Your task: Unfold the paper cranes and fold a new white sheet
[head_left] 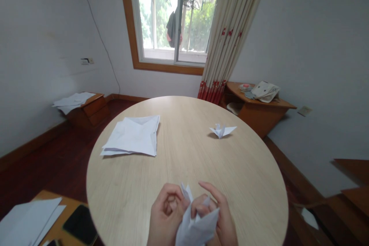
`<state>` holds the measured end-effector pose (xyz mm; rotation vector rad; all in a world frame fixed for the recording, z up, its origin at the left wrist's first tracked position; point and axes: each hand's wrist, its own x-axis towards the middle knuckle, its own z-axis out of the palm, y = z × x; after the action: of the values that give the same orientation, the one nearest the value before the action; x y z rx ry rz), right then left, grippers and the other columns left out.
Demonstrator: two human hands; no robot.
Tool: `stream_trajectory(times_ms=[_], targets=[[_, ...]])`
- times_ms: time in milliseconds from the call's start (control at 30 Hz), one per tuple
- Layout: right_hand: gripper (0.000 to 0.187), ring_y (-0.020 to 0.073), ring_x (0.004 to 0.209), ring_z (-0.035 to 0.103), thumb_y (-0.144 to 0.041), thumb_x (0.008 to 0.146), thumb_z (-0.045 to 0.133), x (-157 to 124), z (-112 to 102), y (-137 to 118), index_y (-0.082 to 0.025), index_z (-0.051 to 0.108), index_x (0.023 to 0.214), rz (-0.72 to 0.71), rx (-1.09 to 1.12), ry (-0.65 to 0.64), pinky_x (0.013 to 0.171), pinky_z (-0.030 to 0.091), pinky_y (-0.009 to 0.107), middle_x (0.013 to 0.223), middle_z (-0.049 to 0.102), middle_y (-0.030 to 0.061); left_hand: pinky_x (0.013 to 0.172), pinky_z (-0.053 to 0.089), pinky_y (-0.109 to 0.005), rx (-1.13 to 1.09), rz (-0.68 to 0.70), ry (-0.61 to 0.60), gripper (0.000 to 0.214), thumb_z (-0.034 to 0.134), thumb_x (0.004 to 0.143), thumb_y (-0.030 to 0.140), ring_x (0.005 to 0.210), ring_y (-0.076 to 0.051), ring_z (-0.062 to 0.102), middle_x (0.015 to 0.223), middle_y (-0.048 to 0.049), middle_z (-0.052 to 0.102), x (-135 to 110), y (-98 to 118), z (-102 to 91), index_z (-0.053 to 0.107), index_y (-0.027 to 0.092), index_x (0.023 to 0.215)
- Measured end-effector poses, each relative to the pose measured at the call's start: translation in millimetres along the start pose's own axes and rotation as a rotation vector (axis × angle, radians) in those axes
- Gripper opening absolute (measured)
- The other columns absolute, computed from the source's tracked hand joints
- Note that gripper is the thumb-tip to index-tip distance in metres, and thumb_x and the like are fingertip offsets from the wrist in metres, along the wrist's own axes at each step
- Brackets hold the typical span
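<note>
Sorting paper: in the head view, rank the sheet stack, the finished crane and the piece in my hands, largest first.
1. sheet stack
2. held piece, though nearness enlarges it
3. finished crane

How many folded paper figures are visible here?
2. One paper crane lies on the round table, at right; one unfinished figure is held by the left hand and right hand. None seems hidden.

A round wooden table point(184, 153) stands in a room with plain white walls point(37, 27). Daylight comes in through the far window point(170, 19). A striped curtain point(230, 34) hangs on its right. The floor point(57, 161) is dark red wood. A low cabinet point(92, 109) sits far left, and a corner shelf point(259, 113) far right.
</note>
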<state>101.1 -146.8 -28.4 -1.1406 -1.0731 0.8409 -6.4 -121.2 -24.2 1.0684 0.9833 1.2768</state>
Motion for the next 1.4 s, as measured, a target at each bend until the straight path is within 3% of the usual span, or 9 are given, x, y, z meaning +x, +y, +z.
stream_trajectory(times_ms=[167,300,467,600,700,833,967,1067,1400], targets=[[0.042,0.0153,0.048,0.057,-0.051,0.086,0.054,5,-3,-6,-0.021,0.059,0.114,0.095,-0.047,0.036,0.048,0.046,0.023,0.058,0.061,-0.0003,0.054,0.042,-0.019,0.136,0.15,-0.164,0.048,0.05,0.085,0.061,0.057,-0.012,0.052,0.064,-0.0019,0.058,1,14,-6.6,0.065,0.017,0.077],[0.044,0.0142,0.049,0.057,-0.052,0.085,0.055,10,-10,-11,-0.021,0.058,0.116,0.085,-0.024,0.039,0.046,0.046,0.022,0.062,0.062,-0.0002,0.05,0.044,-0.018,0.128,0.199,-0.278,0.054,0.066,0.07,0.066,0.061,-0.014,0.057,0.078,-0.0037,0.063,0,10,-10.7,0.067,0.02,0.097],[0.046,0.0197,0.08,0.066,-0.051,0.087,0.055,17,-10,-5,-0.024,0.053,0.124,0.012,-0.019,0.067,0.066,0.055,0.028,0.095,0.067,0.0077,0.062,0.054,-0.022,0.084,0.15,-0.106,0.026,0.071,0.076,0.043,0.082,-0.02,0.066,0.092,-0.0067,0.067,-2,-1,-10.2,0.07,0.02,0.09],[0.058,0.032,0.124,0.049,-0.066,0.076,0.058,18,-14,4,-0.026,0.064,0.117,-0.091,-0.129,-0.054,0.096,0.046,0.042,0.135,0.052,0.0122,0.065,0.057,-0.024,0.034,0.124,0.06,0.027,0.075,0.073,0.04,0.083,-0.022,0.069,0.104,-0.0101,0.069,-1,-10,-9.5,0.069,0.019,0.088],[0.064,0.0313,0.111,0.06,-0.068,0.072,0.06,12,-13,6,-0.023,0.066,0.117,0.014,-0.067,-0.214,0.09,0.051,0.039,0.117,0.066,0.0132,0.057,0.057,-0.022,-0.005,0.108,0.084,0.032,0.078,0.069,0.039,0.072,-0.019,0.07,0.122,-0.0138,0.062,-1,-15,-6.0,0.067,0.018,0.089],[0.041,0.0264,0.094,0.067,-0.053,0.082,0.057,5,-4,4,-0.022,0.071,0.104,0.05,-0.094,-0.146,0.085,0.052,0.033,0.101,0.072,0.0107,0.047,0.054,-0.022,-0.054,0.009,0.126,0.042,0.077,0.071,0.04,0.053,-0.012,0.066,0.125,-0.0162,0.061,-2,-16,-0.7,0.056,0.02,0.102],[0.045,0.025,0.106,0.063,-0.048,0.086,0.055,9,-3,8,-0.021,0.062,0.122,0.053,-0.077,-0.092,0.091,0.049,0.033,0.113,0.069,0.0108,0.067,0.059,-0.029,0.155,0.163,0.027,0.019,0.064,0.082,0.033,0.086,-0.022,0.07,0.129,-0.0163,0.058,-3,-14,-0.2,0.059,0.019,0.094],[0.05,0.0232,0.104,0.064,-0.048,0.089,0.052,11,-6,16,-0.021,0.055,0.131,0.157,-0.024,-0.107,0.086,0.052,0.031,0.114,0.069,0.0103,0.095,0.05,-0.042,0.443,0.397,-0.076,0.039,0.066,0.074,0.018,0.121,-0.031,0.053,0.135,-0.0159,0.053,-3,-15,-2.2,0.058,0.019,0.112],[0.047,0.0249,0.105,0.065,-0.053,0.089,0.049,15,-7,9,-0.023,0.064,0.122,0.117,-0.004,-0.246,0.085,0.054,0.03,0.113,0.07,0.0099,0.096,0.049,-0.042,0.601,0.493,-0.11,0.042,0.066,0.081,0.017,0.117,-0.026,0.056,0.13,-0.0094,0.059,6,-14,-17.1,0.061,0.027,0.122]])
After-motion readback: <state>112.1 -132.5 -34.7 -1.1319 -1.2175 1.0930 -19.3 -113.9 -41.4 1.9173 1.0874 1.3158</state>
